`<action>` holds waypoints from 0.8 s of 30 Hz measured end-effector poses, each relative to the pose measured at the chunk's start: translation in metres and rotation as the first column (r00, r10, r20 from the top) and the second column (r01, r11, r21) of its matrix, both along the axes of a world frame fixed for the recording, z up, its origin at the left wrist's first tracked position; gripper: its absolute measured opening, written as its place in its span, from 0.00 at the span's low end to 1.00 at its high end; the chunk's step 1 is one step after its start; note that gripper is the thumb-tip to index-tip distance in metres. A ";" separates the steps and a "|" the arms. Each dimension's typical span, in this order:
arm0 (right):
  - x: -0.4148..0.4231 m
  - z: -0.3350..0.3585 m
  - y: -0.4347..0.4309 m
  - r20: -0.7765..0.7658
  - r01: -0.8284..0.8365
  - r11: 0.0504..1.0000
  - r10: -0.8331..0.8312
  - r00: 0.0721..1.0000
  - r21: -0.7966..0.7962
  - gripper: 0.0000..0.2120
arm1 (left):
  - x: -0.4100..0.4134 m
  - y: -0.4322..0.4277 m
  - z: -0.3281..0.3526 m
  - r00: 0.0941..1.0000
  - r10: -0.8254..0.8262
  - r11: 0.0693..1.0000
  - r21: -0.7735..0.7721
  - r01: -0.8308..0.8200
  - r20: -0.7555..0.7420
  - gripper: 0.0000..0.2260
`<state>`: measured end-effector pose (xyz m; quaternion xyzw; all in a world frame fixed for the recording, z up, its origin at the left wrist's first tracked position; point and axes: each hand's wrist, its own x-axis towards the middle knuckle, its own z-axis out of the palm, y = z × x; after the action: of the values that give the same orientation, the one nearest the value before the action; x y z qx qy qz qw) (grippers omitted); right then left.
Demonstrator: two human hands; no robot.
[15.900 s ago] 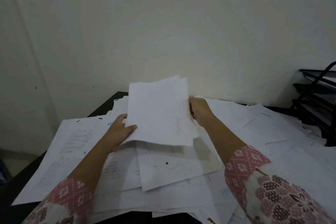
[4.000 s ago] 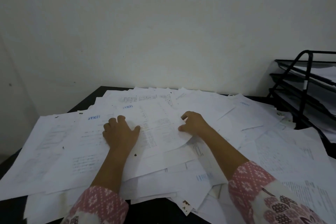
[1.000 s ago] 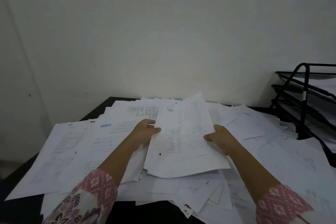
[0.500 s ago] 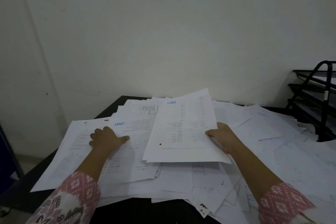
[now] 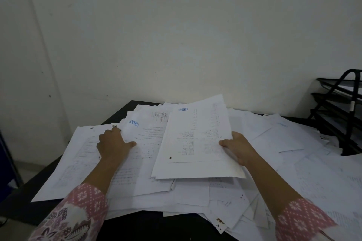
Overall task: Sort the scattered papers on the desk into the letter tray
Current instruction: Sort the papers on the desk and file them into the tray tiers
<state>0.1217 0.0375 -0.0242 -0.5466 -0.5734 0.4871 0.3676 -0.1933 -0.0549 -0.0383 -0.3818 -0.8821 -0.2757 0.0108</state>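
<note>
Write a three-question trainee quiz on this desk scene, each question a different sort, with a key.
1. True or false: the right hand holds a stack of sheets by its right edge.
2. Where does the letter tray stand? A) at the far right of the desk B) at its far left C) under the person's arms
3. Fill in: the left hand rests on loose ___ spread over the desk.

Key: 1 true; 2 A; 3 papers.
</note>
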 end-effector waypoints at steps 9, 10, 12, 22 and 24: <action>-0.001 0.005 -0.004 0.008 -0.023 1.000 0.023 1.000 0.014 0.17 | 0.005 0.002 0.009 0.882 -0.173 0.959 0.281 0.049 0.437 0.24; -0.003 0.004 -0.005 0.012 -0.034 0.999 0.034 0.999 0.018 0.18 | 0.007 0.003 0.009 0.859 -0.205 0.956 0.285 0.072 0.470 0.18; -0.010 0.003 -0.007 0.047 -0.060 0.998 0.058 0.997 0.027 0.18 | 0.015 0.006 0.009 0.829 -0.264 0.952 0.274 0.140 0.493 0.05; -0.035 -0.011 -0.012 0.345 -0.151 0.970 0.078 0.935 0.189 0.18 | 0.060 0.025 0.019 0.598 -0.390 0.916 0.231 0.327 0.700 0.23; -0.035 -0.013 -0.010 0.406 -0.159 0.967 0.067 0.911 0.199 0.15 | 0.062 0.028 0.017 0.659 -0.414 0.901 0.178 0.397 0.627 0.24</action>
<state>0.0867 0.0277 -0.0371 -0.5537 -0.7187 0.3180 0.2752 -0.1314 -0.0269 -0.0217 -0.4482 -0.7187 -0.3972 -0.3532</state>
